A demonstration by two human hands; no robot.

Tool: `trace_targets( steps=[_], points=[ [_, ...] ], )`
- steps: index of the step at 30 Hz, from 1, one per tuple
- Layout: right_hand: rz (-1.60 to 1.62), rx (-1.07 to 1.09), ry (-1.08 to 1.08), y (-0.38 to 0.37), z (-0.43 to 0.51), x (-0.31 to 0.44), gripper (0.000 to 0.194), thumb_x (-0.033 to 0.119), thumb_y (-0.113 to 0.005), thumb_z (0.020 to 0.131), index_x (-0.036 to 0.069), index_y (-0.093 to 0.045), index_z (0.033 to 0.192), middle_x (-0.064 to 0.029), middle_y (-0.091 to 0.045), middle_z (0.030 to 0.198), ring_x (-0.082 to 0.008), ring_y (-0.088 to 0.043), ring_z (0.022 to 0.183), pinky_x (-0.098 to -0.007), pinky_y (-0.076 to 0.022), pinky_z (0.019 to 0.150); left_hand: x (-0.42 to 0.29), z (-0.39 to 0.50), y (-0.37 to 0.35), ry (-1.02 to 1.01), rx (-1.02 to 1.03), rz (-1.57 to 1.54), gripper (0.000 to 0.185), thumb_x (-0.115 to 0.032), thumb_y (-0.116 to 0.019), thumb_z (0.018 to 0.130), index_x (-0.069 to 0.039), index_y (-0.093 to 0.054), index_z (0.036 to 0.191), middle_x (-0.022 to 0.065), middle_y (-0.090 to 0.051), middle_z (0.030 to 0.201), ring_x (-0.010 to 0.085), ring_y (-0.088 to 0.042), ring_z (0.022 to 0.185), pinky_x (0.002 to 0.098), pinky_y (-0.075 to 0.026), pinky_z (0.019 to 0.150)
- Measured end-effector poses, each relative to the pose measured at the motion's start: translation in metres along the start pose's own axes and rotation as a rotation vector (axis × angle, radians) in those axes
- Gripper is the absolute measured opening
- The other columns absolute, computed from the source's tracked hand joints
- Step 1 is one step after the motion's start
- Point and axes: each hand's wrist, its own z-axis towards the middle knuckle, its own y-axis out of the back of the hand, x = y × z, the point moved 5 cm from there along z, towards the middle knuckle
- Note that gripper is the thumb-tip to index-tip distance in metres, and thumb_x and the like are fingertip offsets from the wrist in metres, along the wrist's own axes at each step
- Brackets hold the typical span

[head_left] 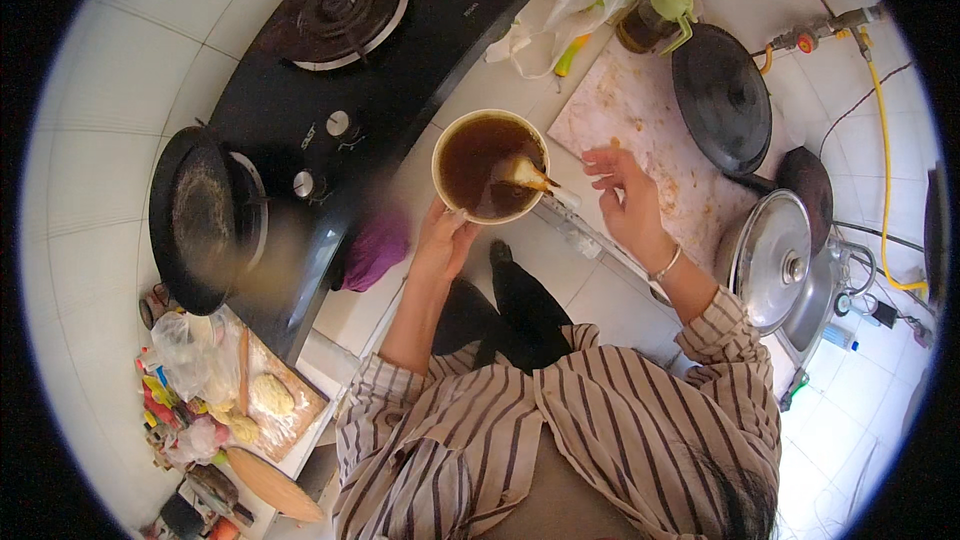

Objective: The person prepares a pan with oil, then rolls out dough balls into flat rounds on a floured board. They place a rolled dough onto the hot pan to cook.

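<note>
A round white bowl (436, 178) of dark brown liquid (480, 146) is held up in front of me, with my left hand (442, 244) gripping its near side. A white spoon (525, 174) lies partly in the liquid, its handle crossing the right rim. My right hand (626, 199) hovers just right of the bowl, fingers loosely bent and apart, with nothing visible in it. It is close to the spoon's handle end but looks separate from it.
On the left stands a black gas stove (375, 101) with a black frying pan (199, 217). A floured board (296, 416) carries dough (271, 394) and a rolling pin (244, 367). At right are a stained countertop (637, 120), a black lid (724, 97), a lidded metal pot (772, 262) and a green-topped jug (656, 15).
</note>
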Motion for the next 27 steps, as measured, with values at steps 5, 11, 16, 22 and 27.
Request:
trace_targets(
  steps=[5,11,16,22,27],
  points=[
    [0.81,0.174,-0.469,-0.032,0.031,-0.077,0.066,-0.007,-0.044,0.068,0.007,-0.042,0.133,-0.0167,-0.057,0.125,-0.027,-0.059,0.109,-0.0389,-0.0471,0.094,0.012,0.03,0.015,0.095,-0.036,0.008,0.054,-0.008,-0.065,0.084,0.0,-0.041,0.131,0.0134,-0.051,0.13,0.0247,-0.053,0.119,0.0403,-0.045,0.104],
    [0.902,0.146,-0.447,-0.04,0.054,-0.1,0.075,-0.014,-0.039,0.06,0.003,-0.041,0.133,-0.0149,-0.057,0.126,-0.0276,-0.058,0.107,-0.037,-0.0439,0.099,0.018,0.059,0.012,0.124,-0.019,0.108,0.052,-0.01,-0.06,0.089,-0.005,-0.04,0.136,0.008,-0.052,0.129,0.0201,-0.052,0.118,0.0357,-0.043,0.104],
    [0.868,0.106,-0.5,-0.036,0.067,-0.109,0.072,-0.017,-0.039,0.061,0.002,-0.042,0.131,-0.0158,-0.056,0.126,-0.0268,-0.059,0.106,-0.0357,-0.0445,0.098,0.018,0.079,0.009,0.073,0.026,0.098,0.047,-0.009,-0.058,0.089,0.0,-0.041,0.132,0.0116,-0.053,0.128,0.0221,-0.054,0.117,0.0371,-0.046,0.103],
    [0.794,0.063,-0.525,-0.039,0.078,-0.118,0.062,-0.013,-0.041,0.07,0.001,-0.044,0.13,-0.0184,-0.056,0.127,-0.0269,-0.059,0.108,-0.0359,-0.0465,0.098,0.021,0.094,0.017,0.117,-0.015,0.15,0.045,-0.013,-0.063,0.088,-0.001,-0.046,0.129,0.0107,-0.056,0.124,0.0209,-0.055,0.115,0.0366,-0.046,0.102],
    [0.796,0.109,-0.46,-0.039,0.082,-0.12,0.061,-0.013,-0.044,0.072,0.001,-0.044,0.131,-0.0192,-0.057,0.125,-0.028,-0.059,0.108,-0.0358,-0.0473,0.097,0.022,0.094,0.02,0.144,-0.057,0.171,0.047,-0.016,-0.065,0.086,-0.003,-0.049,0.128,0.0091,-0.058,0.123,0.0206,-0.055,0.116,0.0378,-0.046,0.101]
  ],
)
